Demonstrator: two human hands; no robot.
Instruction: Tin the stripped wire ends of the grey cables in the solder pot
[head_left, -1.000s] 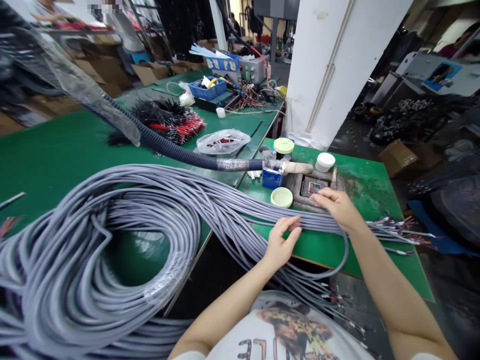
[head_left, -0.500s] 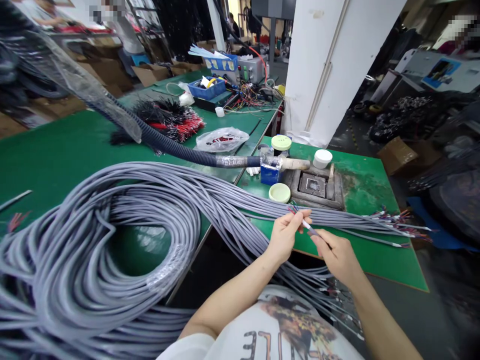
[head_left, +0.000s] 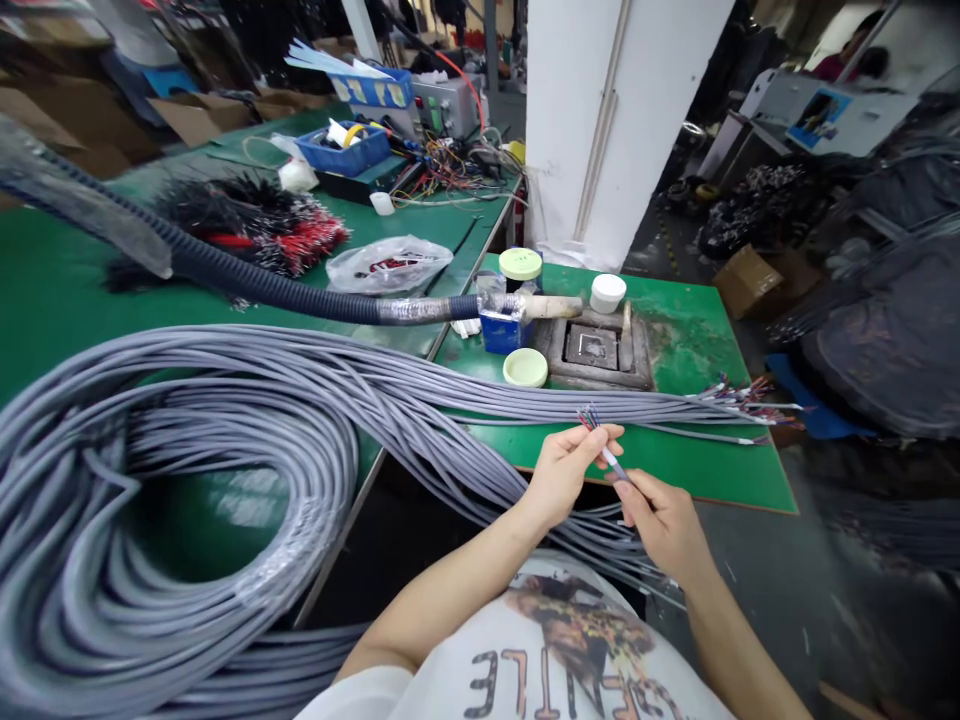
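Note:
One grey cable end (head_left: 613, 463) with stripped coloured wires (head_left: 588, 417) is held up in front of me. My left hand (head_left: 566, 468) pinches it just below the bare wires. My right hand (head_left: 660, 520) grips the same cable lower down on its grey jacket. A long bundle of grey cables (head_left: 525, 405) lies across the small green table (head_left: 697, 470) behind my hands, its stripped ends (head_left: 739, 398) fanned out at the right. The bundle runs left into a big coil (head_left: 150, 500) on the large green bench.
A metal solder pot (head_left: 596, 350) sits on the small table with a pale green lid (head_left: 525, 367), a blue box (head_left: 501, 328) and two jars (head_left: 606, 292). A corrugated hose (head_left: 300, 295) reaches to it. Red and black wires (head_left: 255, 232), a plastic bag (head_left: 386, 265) and a white pillar (head_left: 600, 120) lie beyond.
A second ago both hands rested on the cable bundle by the solder pot. They have lifted one cable end toward me and hold it up; my view has shifted right.

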